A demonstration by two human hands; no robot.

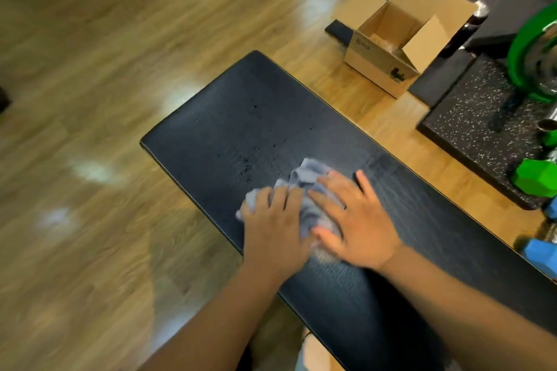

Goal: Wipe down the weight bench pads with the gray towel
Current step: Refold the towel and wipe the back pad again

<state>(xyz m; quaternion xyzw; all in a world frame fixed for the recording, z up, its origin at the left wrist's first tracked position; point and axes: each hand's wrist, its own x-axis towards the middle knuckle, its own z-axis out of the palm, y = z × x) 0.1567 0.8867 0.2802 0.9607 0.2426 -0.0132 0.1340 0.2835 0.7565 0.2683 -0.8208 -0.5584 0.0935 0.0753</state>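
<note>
A black weight bench pad (241, 117) runs diagonally from the upper middle to the lower right, with small droplets on its surface beyond my hands. The gray towel (304, 178) lies crumpled on the pad's middle. My left hand (274, 226) presses on the towel's left part, fingers curled into the cloth. Beside it, my right hand (358, 220) lies flat on the towel's right part with fingers spread. Most of the towel is hidden under both hands.
An open cardboard box (391, 48) stands on the wooden floor (90, 129) beyond the bench. At the right, a speckled rubber mat (470, 126) holds green weight plates (536, 54), a green dumbbell (530, 175) and blue dumbbells (539, 253).
</note>
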